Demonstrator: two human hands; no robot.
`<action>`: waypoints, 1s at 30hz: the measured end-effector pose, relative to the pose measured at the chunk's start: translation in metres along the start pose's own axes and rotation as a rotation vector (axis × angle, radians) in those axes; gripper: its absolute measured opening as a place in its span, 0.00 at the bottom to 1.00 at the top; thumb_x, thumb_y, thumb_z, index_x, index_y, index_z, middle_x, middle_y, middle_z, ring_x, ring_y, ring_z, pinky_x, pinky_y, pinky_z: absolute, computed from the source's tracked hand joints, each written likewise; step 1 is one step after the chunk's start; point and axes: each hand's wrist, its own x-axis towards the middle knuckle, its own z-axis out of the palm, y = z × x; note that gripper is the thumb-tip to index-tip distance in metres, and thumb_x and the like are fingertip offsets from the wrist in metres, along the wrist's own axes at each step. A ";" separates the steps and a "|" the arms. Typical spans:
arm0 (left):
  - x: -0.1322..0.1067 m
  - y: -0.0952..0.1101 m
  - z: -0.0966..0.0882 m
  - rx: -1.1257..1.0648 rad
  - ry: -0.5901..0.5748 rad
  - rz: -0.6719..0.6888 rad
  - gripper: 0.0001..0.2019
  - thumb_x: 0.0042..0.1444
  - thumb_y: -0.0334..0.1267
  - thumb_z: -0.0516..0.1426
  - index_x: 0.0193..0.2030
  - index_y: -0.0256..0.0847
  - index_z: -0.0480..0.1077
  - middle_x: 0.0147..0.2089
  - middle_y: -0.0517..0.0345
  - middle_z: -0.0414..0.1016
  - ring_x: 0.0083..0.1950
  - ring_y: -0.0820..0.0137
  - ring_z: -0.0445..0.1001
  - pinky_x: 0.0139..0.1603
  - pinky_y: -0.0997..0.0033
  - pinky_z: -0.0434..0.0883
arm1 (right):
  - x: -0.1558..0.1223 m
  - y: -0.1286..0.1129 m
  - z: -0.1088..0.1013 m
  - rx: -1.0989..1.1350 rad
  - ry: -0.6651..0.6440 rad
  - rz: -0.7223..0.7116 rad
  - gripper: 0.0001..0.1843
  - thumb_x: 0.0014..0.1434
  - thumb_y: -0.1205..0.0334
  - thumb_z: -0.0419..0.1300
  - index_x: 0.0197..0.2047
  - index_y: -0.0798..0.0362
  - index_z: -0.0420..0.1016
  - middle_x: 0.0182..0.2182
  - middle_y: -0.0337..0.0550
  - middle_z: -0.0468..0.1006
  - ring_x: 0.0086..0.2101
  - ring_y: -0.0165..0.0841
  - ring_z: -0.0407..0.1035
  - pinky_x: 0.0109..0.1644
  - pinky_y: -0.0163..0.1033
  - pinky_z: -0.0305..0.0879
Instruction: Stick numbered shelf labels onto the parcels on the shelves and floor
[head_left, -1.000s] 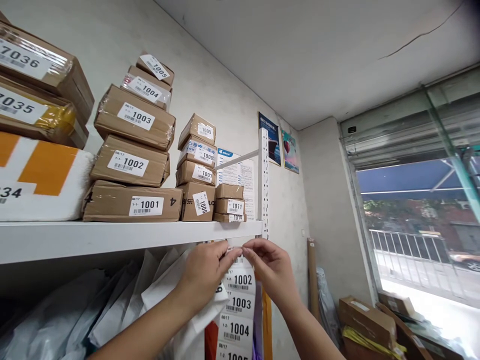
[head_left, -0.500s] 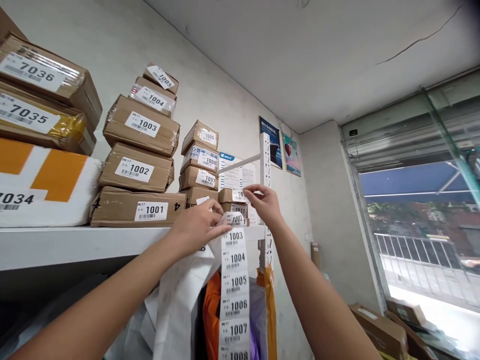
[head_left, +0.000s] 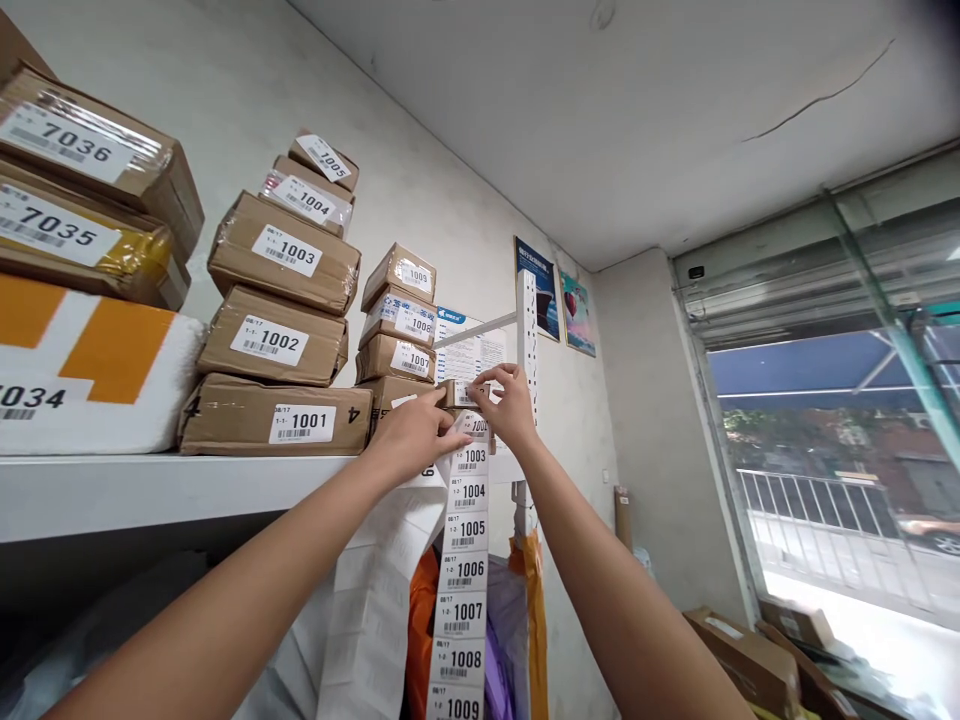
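A long strip of numbered white labels hangs down from my left hand, which pinches its top end in front of the white shelf. My right hand is raised beside it, fingers curled and pinched on a small label at the top small brown box of the stack at the shelf's right end. Both hands meet at that stack, next to the box labelled 1006.
Stacked brown parcels numbered 1001 to 1009 fill the shelf, with bigger parcels at the left. A perforated upright post stands at the shelf's end. White and orange bags hang below. Cardboard boxes lie by the window.
Both hands rose from under the shelf edge to the small boxes on top of it. The label strip came up with my left hand, and my right hand closed onto the top small box.
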 end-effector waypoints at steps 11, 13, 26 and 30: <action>-0.005 -0.009 0.006 -0.051 0.030 0.013 0.18 0.51 0.50 0.57 0.18 0.40 0.69 0.68 0.56 0.54 0.52 0.58 0.72 0.48 0.59 0.68 | 0.004 0.011 0.013 0.089 -0.013 0.063 0.27 0.50 0.52 0.61 0.52 0.51 0.65 0.33 0.41 0.72 0.37 0.37 0.68 0.46 0.45 0.65; -0.008 -0.009 0.007 -0.061 0.028 0.006 0.19 0.51 0.50 0.57 0.17 0.40 0.67 0.69 0.57 0.53 0.49 0.59 0.74 0.46 0.59 0.68 | 0.004 0.012 0.013 0.094 -0.003 0.045 0.17 0.56 0.52 0.54 0.44 0.52 0.71 0.35 0.45 0.75 0.39 0.37 0.69 0.47 0.45 0.65; -0.017 -0.011 0.014 -0.250 0.055 0.083 0.23 0.50 0.46 0.59 0.12 0.37 0.58 0.69 0.59 0.53 0.35 0.70 0.74 0.37 0.63 0.67 | -0.009 -0.006 0.005 0.068 0.020 0.178 0.37 0.37 0.47 0.71 0.49 0.51 0.67 0.45 0.48 0.74 0.42 0.42 0.70 0.46 0.49 0.68; -0.022 -0.009 0.021 -0.277 0.122 0.180 0.23 0.52 0.46 0.58 0.13 0.36 0.58 0.69 0.57 0.51 0.28 0.77 0.71 0.37 0.64 0.68 | -0.018 -0.013 -0.006 0.158 0.117 0.034 0.37 0.39 0.51 0.71 0.51 0.50 0.65 0.50 0.49 0.71 0.48 0.43 0.68 0.51 0.49 0.68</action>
